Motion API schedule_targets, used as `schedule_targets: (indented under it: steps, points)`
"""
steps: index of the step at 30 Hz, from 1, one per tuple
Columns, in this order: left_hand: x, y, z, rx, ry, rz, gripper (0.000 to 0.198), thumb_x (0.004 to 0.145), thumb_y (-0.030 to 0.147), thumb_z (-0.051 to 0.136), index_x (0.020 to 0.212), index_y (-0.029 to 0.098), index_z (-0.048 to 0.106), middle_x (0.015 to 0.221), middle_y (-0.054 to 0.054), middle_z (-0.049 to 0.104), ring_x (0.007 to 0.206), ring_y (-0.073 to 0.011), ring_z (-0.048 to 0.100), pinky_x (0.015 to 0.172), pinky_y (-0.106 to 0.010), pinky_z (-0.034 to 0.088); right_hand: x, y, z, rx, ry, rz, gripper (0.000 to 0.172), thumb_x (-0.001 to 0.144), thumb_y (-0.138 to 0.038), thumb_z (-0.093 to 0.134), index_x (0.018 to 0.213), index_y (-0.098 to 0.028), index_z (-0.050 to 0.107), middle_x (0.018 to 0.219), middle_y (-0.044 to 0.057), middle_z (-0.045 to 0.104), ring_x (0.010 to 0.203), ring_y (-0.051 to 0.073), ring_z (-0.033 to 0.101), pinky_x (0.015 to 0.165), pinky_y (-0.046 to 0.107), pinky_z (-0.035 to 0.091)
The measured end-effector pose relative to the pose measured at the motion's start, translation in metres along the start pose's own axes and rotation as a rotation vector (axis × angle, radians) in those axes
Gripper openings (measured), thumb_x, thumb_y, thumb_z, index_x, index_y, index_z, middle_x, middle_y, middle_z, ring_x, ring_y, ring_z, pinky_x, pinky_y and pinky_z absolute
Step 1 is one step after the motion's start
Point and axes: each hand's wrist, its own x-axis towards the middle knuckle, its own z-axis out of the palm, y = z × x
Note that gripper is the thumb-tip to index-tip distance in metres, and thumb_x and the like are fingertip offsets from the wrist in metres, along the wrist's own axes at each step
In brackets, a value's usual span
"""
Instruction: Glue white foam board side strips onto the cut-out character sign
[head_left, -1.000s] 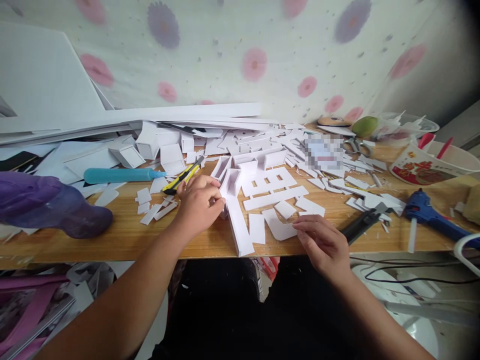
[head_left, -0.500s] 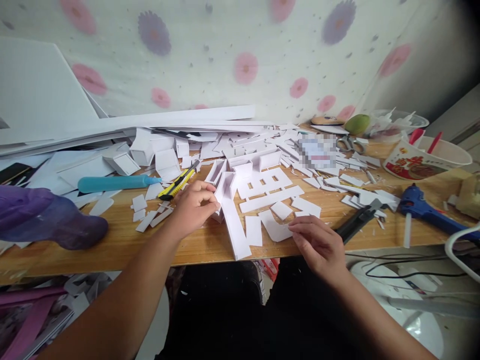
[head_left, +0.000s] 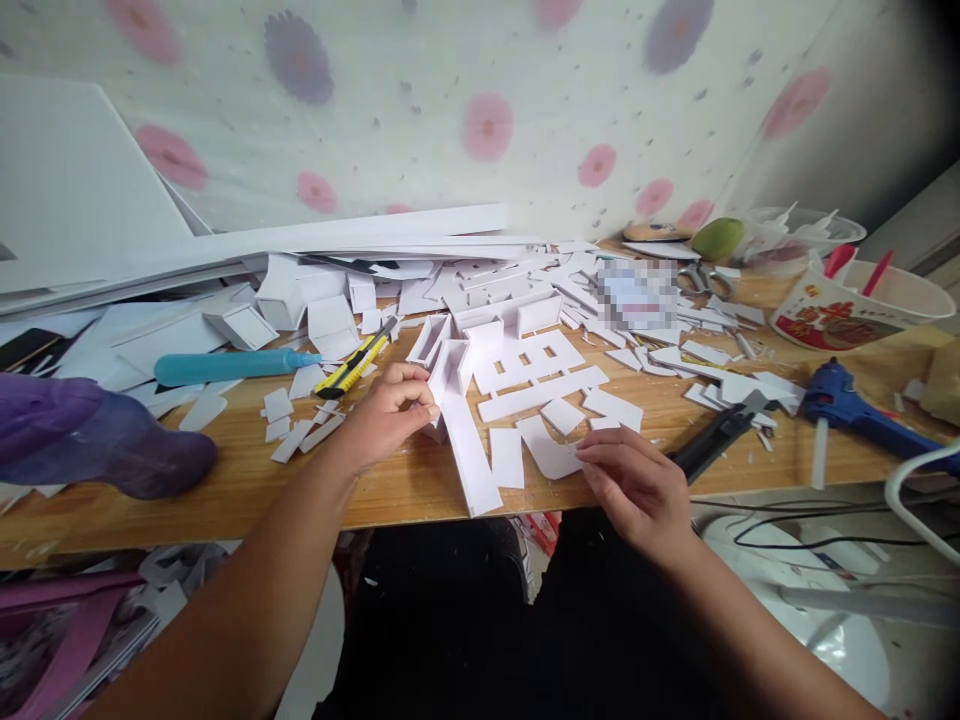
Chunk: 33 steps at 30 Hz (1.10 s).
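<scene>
A white foam-board character model (head_left: pixel 517 385) lies on the wooden desk (head_left: pixel 240 480), with raised side walls along its left part. My left hand (head_left: pixel 386 415) is closed in a pinch on the left wall of that model. My right hand (head_left: pixel 637 485) rests at the desk's front edge, its fingers curled on a flat white cut-out piece (head_left: pixel 551 450) at the model's lower right. A yellow-and-black utility knife (head_left: pixel 356 365) lies just beyond my left hand.
A teal tube-shaped tool (head_left: pixel 232 367) and a purple object (head_left: pixel 97 435) lie to the left. White scraps (head_left: pixel 300 420) litter the desk. A black tool (head_left: pixel 712 440), a blue glue gun (head_left: pixel 862 410) and a printed bowl (head_left: pixel 855 305) sit to the right. Foam boards (head_left: pixel 337 230) stack behind.
My left hand has shifted slightly on the model's left wall, its fingers drawn into a tighter pinch. My right hand has stayed on the flat piece. The view has drifted a little.
</scene>
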Motion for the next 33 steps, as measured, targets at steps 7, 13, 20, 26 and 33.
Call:
schedule_targets:
  steps: [7,13,20,26,33]
  points:
    - [-0.002,-0.001,0.001,-0.005,0.001,0.0,0.02,0.079,0.036,0.055,0.066,0.022,0.062,0.118,-0.006,0.054,0.117,-0.0264,0.051,0.106,-0.052,0.036,0.001,-0.001,0.0,-0.003,0.002,-0.011,0.018,0.083,-0.011,0.057,0.089,-0.024,0.068,0.086,0.007,0.07,0.081,0.022,0.068,0.068,0.035,0.057]
    - [-0.004,-0.001,0.004,-0.039,0.014,-0.01,0.02,0.078,0.035,0.055,0.066,0.021,0.06,0.118,-0.007,0.053,0.117,-0.0267,0.052,0.099,-0.047,0.045,-0.001,0.0,0.001,-0.006,-0.015,-0.035,0.02,0.083,-0.008,0.057,0.093,-0.023,0.067,0.089,0.007,0.068,0.082,0.02,0.066,0.07,0.034,0.056]
    - [-0.004,-0.002,0.007,-0.033,0.046,-0.023,0.019,0.078,0.034,0.056,0.066,0.021,0.061,0.117,-0.006,0.054,0.115,-0.0246,0.053,0.102,-0.046,0.043,0.0,-0.002,0.002,-0.013,-0.012,-0.039,0.019,0.083,-0.009,0.057,0.091,-0.023,0.067,0.087,0.007,0.068,0.08,0.021,0.067,0.069,0.034,0.056]
    - [-0.004,-0.002,0.008,0.03,0.103,-0.056,0.019,0.079,0.035,0.057,0.068,0.021,0.065,0.113,-0.005,0.058,0.109,-0.024,0.055,0.102,-0.046,0.041,0.002,-0.002,0.002,-0.004,-0.018,-0.044,0.017,0.083,-0.008,0.058,0.09,-0.021,0.067,0.087,0.007,0.068,0.081,0.019,0.066,0.07,0.032,0.056]
    - [-0.007,0.017,0.0,0.128,0.156,-0.086,0.021,0.079,0.033,0.056,0.064,0.022,0.067,0.11,-0.004,0.062,0.111,-0.025,0.053,0.103,-0.045,0.037,0.0,0.0,0.004,-0.001,-0.023,-0.034,0.015,0.085,-0.009,0.057,0.09,-0.019,0.067,0.088,0.007,0.068,0.084,0.018,0.065,0.074,0.031,0.055]
